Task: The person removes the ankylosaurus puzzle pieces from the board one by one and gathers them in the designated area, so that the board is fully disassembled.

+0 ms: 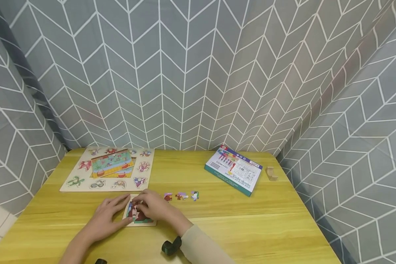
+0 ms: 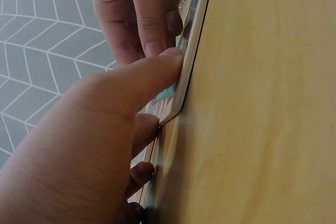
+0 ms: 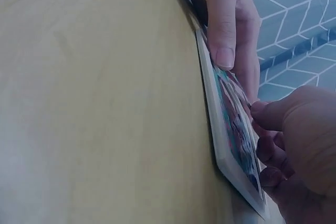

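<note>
A small jigsaw board (image 1: 150, 223) with a pale rim lies on the table in the head view. My left hand (image 1: 106, 219) rests along its left side, fingers extended, the thumb pressing the near left corner. Over the picture, my right hand (image 1: 156, 206) has bent fingers and pinches a puzzle piece, whose raised edge shows by the thumb in the right wrist view; the fingers hide most of it. Right of the board lie loose pieces: a reddish one (image 1: 168, 197), a purple and brown one (image 1: 182, 196) and a green and white one (image 1: 195, 195).
A large pale board (image 1: 70, 183) with animal pictures lies at the back left, with colourful cards (image 1: 112, 164) on it. At the back right are a puzzle box (image 1: 233, 169) and a small wooden block (image 1: 271, 173). A patterned curtain (image 1: 184, 73) hangs behind the table.
</note>
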A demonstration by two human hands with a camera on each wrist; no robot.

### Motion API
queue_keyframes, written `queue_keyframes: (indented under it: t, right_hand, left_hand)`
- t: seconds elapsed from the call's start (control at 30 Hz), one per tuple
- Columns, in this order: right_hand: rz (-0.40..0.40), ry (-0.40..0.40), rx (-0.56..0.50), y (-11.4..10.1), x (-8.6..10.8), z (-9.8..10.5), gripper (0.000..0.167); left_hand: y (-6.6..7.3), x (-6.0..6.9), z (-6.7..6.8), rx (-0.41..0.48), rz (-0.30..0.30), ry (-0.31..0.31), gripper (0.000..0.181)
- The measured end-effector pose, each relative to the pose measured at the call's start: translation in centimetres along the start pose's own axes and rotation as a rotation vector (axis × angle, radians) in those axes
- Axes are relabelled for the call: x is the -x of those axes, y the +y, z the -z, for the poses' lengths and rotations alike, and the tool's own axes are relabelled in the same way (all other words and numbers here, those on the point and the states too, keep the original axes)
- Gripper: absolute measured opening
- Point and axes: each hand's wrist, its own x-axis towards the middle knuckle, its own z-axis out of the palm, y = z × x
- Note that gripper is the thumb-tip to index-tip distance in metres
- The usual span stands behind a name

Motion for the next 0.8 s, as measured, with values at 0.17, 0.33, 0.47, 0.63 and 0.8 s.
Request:
queue_keyframes:
  t: [0.17,0.33,0.47,0.63,0.8]
  right_hand:
    - [0.015,-0.005,0.002,-0.01,-0.12,-0.15,0.025]
    - [0.02,-0.01,0.0,0.2,-0.15,-0.53,0.025]
    - [0.034,-0.008,0.004,0.18,-0.2,-0.61,0.025]
    - [0.034,-0.006,0.016,0.0,-0.18,-0.54,0.026]
    - [0.02,0.025,-0.012,-0.09,-0.16,-0.19,0.031]
  left_hand:
    - [0.02,-0.01,-0.05,0.002,0.004,0.001,0.078]
    - [-0.05,0.0,-0.12,-0.002,0.003,-0.001,0.076]
    - [-0.04,0.04,-0.12,0.001,0.008,-0.002,0.078]
    - [0.01,-0.01,-0.05,0.016,0.013,0.003,0.079]
    - [-0.06,-0.12,-0.06,0.024,0.016,0.001,0.08]
